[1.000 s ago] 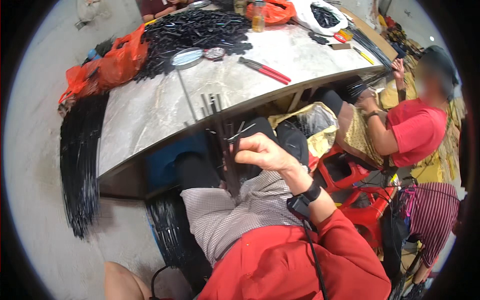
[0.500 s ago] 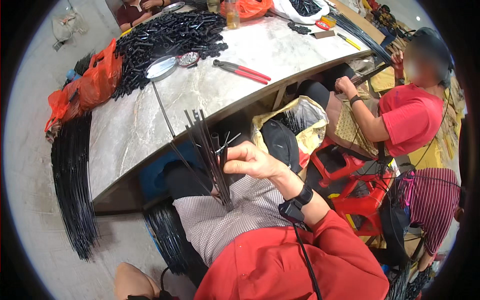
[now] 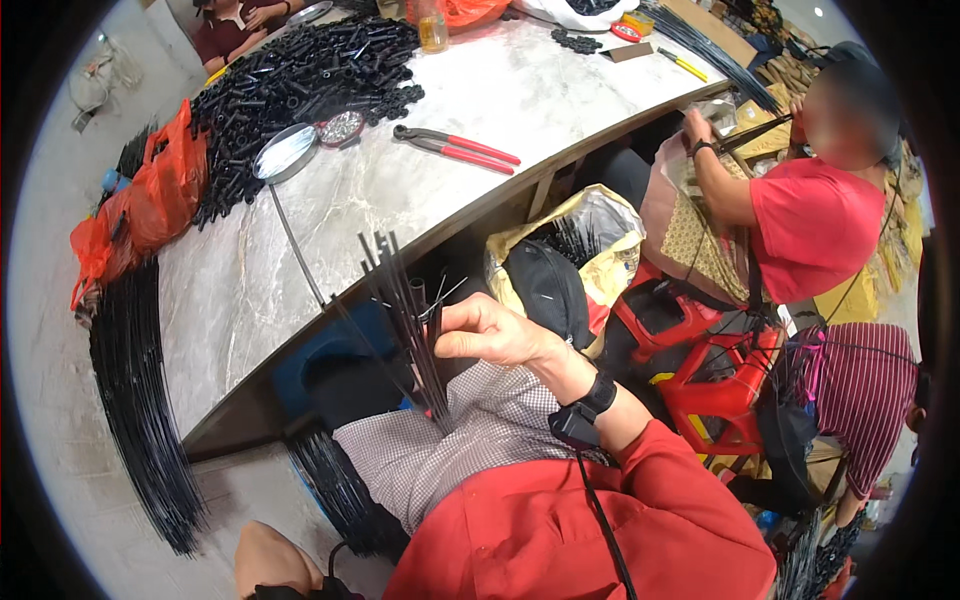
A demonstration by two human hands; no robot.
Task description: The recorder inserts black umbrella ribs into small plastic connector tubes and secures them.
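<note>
- Marble-topped table (image 3: 235, 265): at 10 o'clock from the right hand; its edge could snag the rod tips if the bundle swung that way.
- Checked cloth (image 3: 400, 462): over the lap, at 7 o'clock; a shifting knee might tip the bundle.
- Black rods (image 3: 413, 340): at 9 o'clock, slanting above the lap; uneven lengths could splay should the pinch slacken.
- Right hand (image 3: 490, 335): thumb and forefinger closed on the rods (the left hand is hidden, its state I cannot tell).
</note>
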